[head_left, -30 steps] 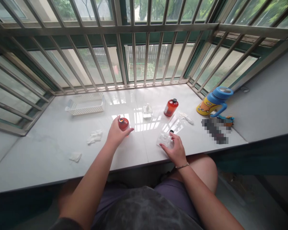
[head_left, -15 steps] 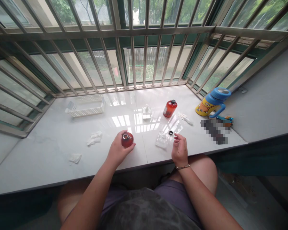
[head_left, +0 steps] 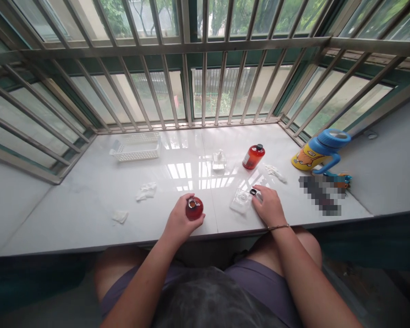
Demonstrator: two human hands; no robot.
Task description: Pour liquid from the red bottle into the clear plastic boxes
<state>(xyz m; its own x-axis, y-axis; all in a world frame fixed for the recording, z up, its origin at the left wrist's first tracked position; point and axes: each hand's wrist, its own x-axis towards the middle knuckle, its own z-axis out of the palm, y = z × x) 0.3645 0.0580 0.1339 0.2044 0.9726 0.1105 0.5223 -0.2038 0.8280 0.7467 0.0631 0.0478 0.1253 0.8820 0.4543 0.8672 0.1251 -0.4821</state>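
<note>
My left hand is wrapped round a round, dark red bottle. Its uncapped neck faces up toward me. On the right, the fingers and thumb of my right hand close round a small black bottle cap at the table surface. Just left of that hand lies a clear, square piece with a round raised centre. Farther back stand a clear glass bottle and a second red bottle with its black cap on.
Crumpled tissues lie on the white tabletop, with another tissue near the capped bottle. A white plastic basket sits at the back left. A blue and yellow flask stands at the right beside a blurred object. Barred windows enclose the back.
My right hand has moved forward and turned palm down, its fingers reaching the black cap. The left hand still holds the red bottle. The whole view has shifted slightly.
</note>
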